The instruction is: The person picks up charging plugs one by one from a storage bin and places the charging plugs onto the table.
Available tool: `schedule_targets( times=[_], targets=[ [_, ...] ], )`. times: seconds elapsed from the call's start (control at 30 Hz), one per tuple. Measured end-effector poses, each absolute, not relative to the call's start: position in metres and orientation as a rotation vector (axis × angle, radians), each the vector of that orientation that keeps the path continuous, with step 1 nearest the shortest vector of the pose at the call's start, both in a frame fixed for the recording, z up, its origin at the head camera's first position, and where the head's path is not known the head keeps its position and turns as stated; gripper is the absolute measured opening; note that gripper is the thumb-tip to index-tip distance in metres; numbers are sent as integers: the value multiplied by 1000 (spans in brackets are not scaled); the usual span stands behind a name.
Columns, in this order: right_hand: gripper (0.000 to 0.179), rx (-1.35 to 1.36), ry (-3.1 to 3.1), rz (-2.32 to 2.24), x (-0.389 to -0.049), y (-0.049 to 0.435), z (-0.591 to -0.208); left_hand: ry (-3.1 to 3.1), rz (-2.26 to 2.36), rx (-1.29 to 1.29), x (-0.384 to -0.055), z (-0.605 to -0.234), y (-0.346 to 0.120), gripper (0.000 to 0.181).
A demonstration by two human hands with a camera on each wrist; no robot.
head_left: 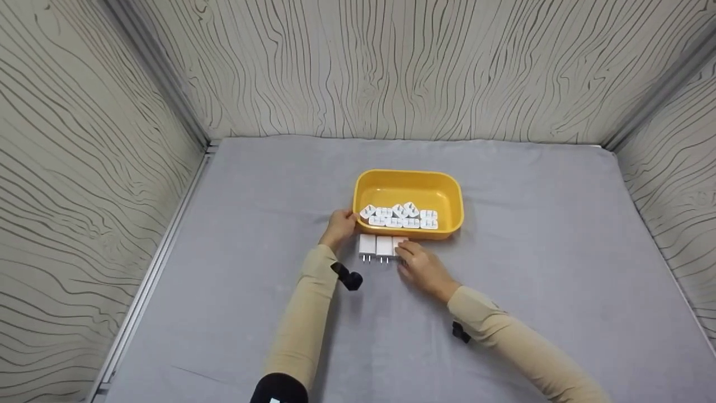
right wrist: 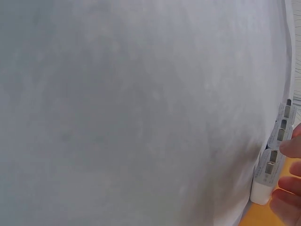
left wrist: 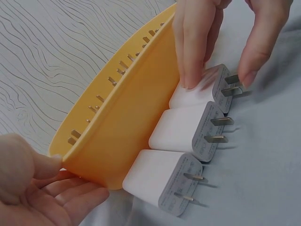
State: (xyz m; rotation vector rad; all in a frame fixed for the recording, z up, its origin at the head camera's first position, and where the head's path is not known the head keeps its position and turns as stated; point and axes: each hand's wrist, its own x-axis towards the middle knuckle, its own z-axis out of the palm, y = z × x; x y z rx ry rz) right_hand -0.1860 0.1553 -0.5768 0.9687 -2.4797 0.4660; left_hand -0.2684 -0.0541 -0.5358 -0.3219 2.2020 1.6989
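Observation:
My left hand point(head_left: 339, 228) grips the near left corner of a yellow plastic bin point(head_left: 414, 193); in the left wrist view its thumb lies at the rim, with the fingers below. Outside the bin's near wall, three white charger plugs stand side by side, prongs toward me: a left one point(head_left: 367, 245), a middle one point(head_left: 384, 246) and a right one point(left wrist: 197, 92). My right hand point(head_left: 426, 270) holds the right plug, fingertips on its top and thumb at its prongs. That hand partly covers this plug in the head view.
Several more white plugs point(head_left: 395, 222) lie inside the bin along its near side, prongs up. Grey cloth point(head_left: 268, 224) covers the table. Patterned panels point(head_left: 369, 67) stand behind and at both sides, with a metal rail point(head_left: 151, 268) along the left edge.

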Motion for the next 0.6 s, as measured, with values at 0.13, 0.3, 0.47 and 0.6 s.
schedule_targets(
  times=[0.13, 0.3, 0.47, 0.6],
  targets=[
    [36, 958, -2486, 463, -184, 156, -576, 2200, 1710, -312, -268, -536, -54, 38],
    [34, 964, -2483, 462, -181, 157, -575, 2227, 1691, -293, -267, -535, -53, 39],
    [33, 987, -2450, 495, -176, 158, -575, 2235, 1691, -287, -266, -534, -53, 39],
    [34, 993, -2446, 524, -172, 160, -574, 2251, 1677, -282, -267, -534, -53, 39]
  ],
)
